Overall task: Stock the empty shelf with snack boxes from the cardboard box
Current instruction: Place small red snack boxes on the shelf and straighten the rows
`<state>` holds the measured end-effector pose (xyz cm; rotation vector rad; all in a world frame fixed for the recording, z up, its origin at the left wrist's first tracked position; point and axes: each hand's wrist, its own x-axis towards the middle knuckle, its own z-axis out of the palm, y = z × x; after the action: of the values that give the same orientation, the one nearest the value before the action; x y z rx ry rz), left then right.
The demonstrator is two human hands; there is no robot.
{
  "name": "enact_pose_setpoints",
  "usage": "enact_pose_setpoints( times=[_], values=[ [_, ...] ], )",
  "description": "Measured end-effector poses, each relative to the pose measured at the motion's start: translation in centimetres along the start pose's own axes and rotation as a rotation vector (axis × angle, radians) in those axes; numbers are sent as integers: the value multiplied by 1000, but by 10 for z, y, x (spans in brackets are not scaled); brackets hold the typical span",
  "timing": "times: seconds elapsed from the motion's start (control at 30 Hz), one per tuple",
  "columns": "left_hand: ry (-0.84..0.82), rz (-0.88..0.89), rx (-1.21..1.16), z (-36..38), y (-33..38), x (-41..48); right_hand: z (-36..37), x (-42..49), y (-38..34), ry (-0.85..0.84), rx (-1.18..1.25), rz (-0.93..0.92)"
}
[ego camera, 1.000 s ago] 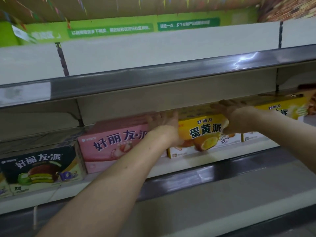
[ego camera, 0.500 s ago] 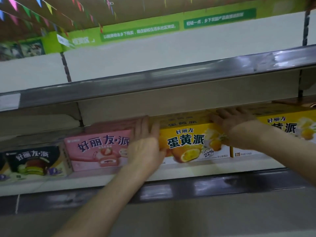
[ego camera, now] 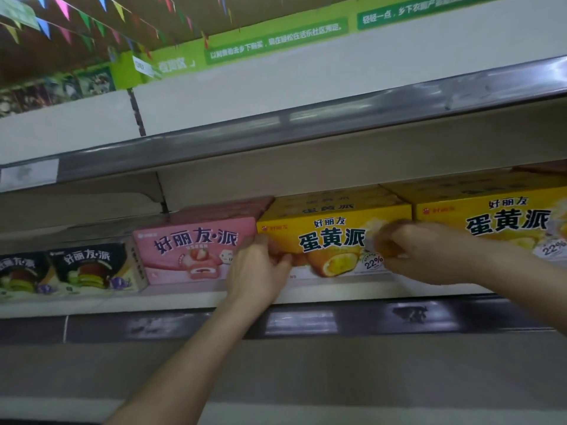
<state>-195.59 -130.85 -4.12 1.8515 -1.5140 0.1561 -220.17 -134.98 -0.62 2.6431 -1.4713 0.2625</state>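
Left hand (ego camera: pixel 260 268) and right hand (ego camera: pixel 411 250) dropped from yellow box (ego camera: pixel 331 222) top to its front; left grips the left corner, right's hold unclear. Box sits at shelf (ego camera: pixel 184 297) front edge, between pink box (ego camera: pixel 196 246) and second yellow box (ego camera: pixel 491 210). Row part-stocked; more likely due.

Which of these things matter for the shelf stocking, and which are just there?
In the job: middle yellow box, gripped by left hand, right hand at its other end; shelf.
Just there: pink box, dark boxes, right yellow box, bunting, green banner.
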Motion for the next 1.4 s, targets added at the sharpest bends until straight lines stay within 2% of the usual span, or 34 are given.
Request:
enact_pose_setpoints(
  times=[0.1,0.23,0.3,0.37,0.4,0.53,0.57,0.73,1.03,1.23,1.4],
  values=[
    [-9,-44,-19,-4,-1,-1,5,-9,0,-101,-47,37],
    [-84,-54,6,-8,6,-2,9,-15,-10,-55,-71,73],
    [-86,1,189,-10,10,-6,10,-16,-18,-57,-74,111],
    [-36,129,438,-10,18,-12,13,-15,-26,-59,-72,128],
    [-39,188,480,-9,22,-15,15,-13,-30,-55,-66,133],
    [-324,149,389,-8,26,-14,15,-6,-40,-51,-19,185],
    [-350,155,399,-11,28,-14,15,-6,-42,-45,-8,199],
    [-299,316,398,-18,52,-26,12,-28,-47,24,-14,240],
    [-341,476,246,-5,128,-56,-14,-79,-14,51,-71,337],
    [-335,502,258,16,181,-63,-24,-102,46,71,-102,382],
    [-331,426,253,51,228,-61,-30,-114,112,25,-112,323]
  ],
)
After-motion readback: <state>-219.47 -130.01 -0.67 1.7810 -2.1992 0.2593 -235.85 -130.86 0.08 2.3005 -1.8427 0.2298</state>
